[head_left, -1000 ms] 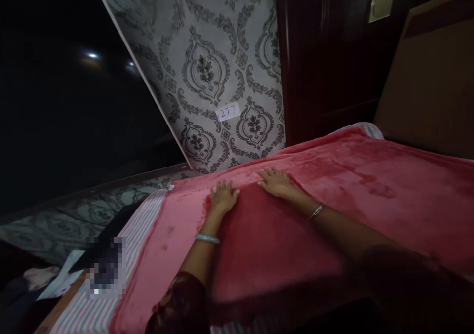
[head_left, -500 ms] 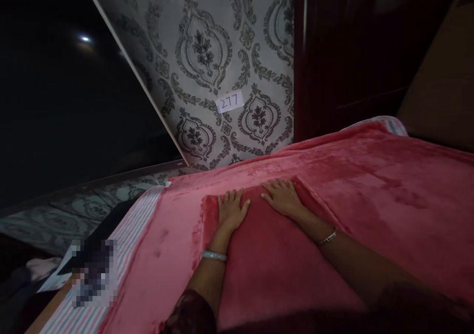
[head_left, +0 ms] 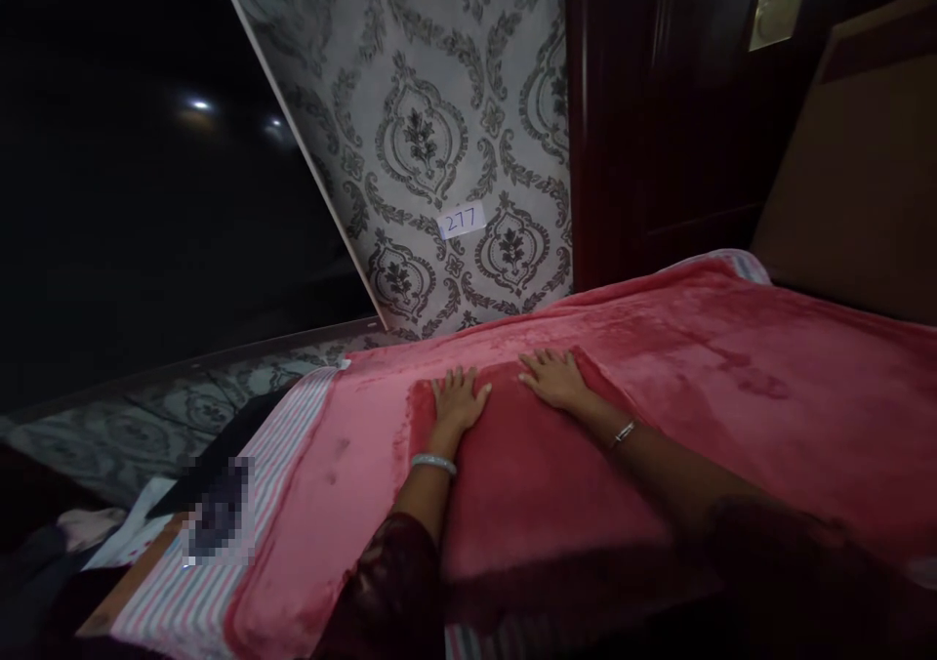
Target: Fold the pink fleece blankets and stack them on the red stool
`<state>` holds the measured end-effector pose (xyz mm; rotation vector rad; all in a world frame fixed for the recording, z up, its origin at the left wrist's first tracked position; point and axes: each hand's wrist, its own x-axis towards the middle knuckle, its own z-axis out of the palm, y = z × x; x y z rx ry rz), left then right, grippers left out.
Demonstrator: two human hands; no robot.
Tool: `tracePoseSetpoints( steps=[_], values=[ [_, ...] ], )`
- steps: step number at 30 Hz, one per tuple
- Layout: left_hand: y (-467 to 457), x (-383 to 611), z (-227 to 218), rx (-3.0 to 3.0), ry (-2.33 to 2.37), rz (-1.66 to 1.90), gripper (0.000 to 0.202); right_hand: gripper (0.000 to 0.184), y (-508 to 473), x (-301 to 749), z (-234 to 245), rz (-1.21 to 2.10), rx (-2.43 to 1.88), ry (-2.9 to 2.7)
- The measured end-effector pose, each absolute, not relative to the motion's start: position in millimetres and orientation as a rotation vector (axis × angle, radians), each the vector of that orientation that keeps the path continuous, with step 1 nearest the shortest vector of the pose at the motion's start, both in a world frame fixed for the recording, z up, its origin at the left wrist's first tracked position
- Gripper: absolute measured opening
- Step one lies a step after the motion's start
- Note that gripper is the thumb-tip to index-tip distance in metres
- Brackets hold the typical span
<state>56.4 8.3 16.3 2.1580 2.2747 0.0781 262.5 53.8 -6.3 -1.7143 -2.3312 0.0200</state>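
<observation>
A folded red plush piece of cloth point(head_left: 542, 474) lies in front of me on a larger pink-red plush blanket point(head_left: 703, 348). My left hand point(head_left: 458, 401) rests palm down near its far left corner, fingers spread. Close to the far right corner, my right hand point(head_left: 554, 377) also lies flat with the fingers apart. Both hands touch the cloth without gripping it. Whether the folded piece is part of the blanket, I cannot tell. Its near edge lies in shadow by my body.
A striped sheet point(head_left: 293, 445) shows under the blanket at the left, with a blurred-out item point(head_left: 218, 514) on it. Patterned wallpaper with a paper label point(head_left: 463, 220) reading 277 stands behind. A large dark screen point(head_left: 168, 201) is at the left and a brown panel point(head_left: 856, 172) at the right.
The camera view has shifted a little, showing more of the near edge and the striped fabric below it. Both hands stay flat at nearly the same spots on the cloth.
</observation>
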Motion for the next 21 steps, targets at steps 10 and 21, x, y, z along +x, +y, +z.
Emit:
tracePoseSetpoints(
  steps=[10, 21],
  values=[
    [-4.3, 23.7, 9.5, 1.966, 2.448, 0.175, 0.063, 0.054, 51.3, 300.2, -22.6, -0.061, -1.748, -2.213],
    [-5.7, 22.9, 7.7, 1.993, 2.453, 0.228, 0.064, 0.051, 47.9, 296.9, -23.1, -0.125, -1.737, -2.190]
  ],
)
